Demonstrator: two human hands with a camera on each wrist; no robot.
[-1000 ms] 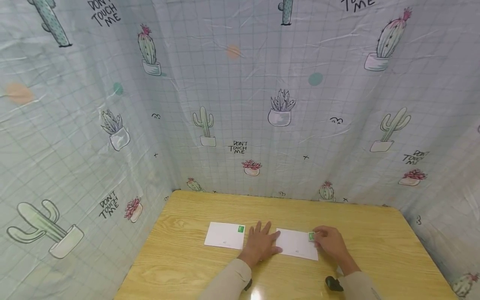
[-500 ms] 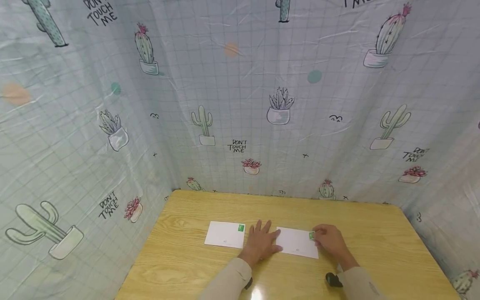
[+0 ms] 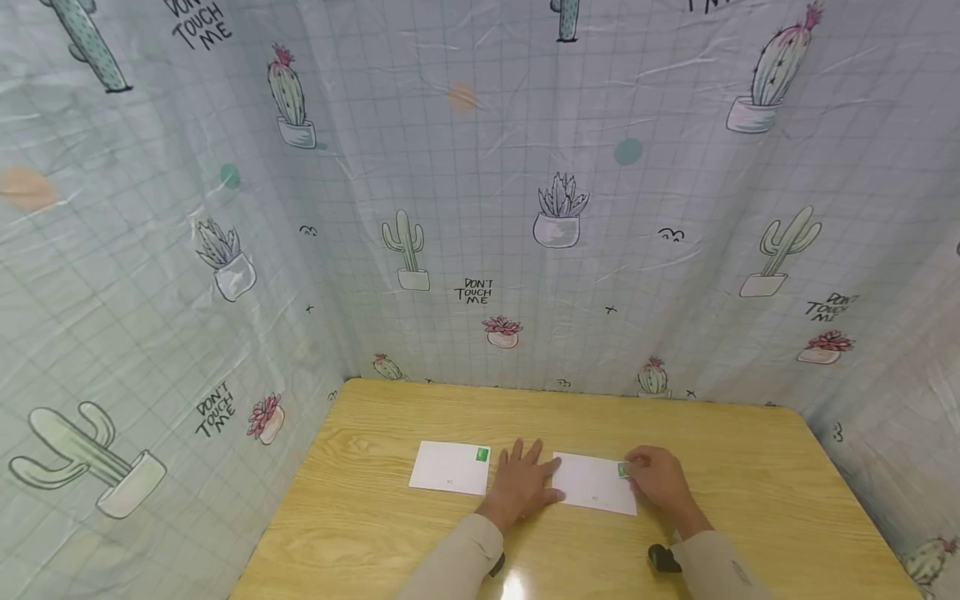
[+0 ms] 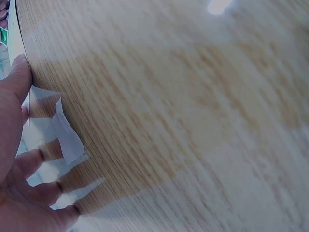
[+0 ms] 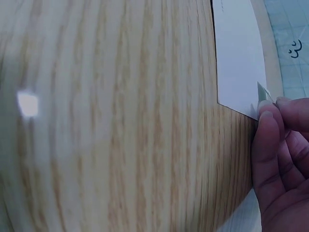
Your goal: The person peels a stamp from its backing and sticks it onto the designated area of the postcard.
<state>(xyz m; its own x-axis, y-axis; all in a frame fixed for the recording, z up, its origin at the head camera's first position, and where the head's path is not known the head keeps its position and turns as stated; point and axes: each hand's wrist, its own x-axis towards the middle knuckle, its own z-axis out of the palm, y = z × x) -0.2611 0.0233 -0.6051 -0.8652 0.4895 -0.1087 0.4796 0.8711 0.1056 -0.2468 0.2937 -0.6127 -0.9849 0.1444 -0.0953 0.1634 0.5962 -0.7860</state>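
Note:
A white envelope (image 3: 592, 485) lies flat on the wooden table between my two hands. At its upper right corner, my right hand (image 3: 662, 481) pinches a small green stamp (image 3: 623, 470) between thumb and fingertips. The right wrist view shows that stamp (image 5: 262, 93) tilted up from the paper, its near edge inside the pinch. My left hand (image 3: 520, 483) rests with spread fingers, its thumb at the envelope's left edge. Left of it lies a second white envelope (image 3: 447, 470), bearing a green stamp in its upper right corner. Beneath the left palm, a small white paper scrap (image 4: 70, 137) shows.
The wooden table (image 3: 360, 533) stands against a cactus-printed curtain (image 3: 480, 192) at the back and sides. Dark wrist-worn devices, such as the one by the right sleeve (image 3: 664, 559), sit close above the tabletop.
The stamp shifts very slightly towards the envelope's upper right corner, and less of it shows past the right fingertips. The left hand stays in place, while the head view tilts a little.

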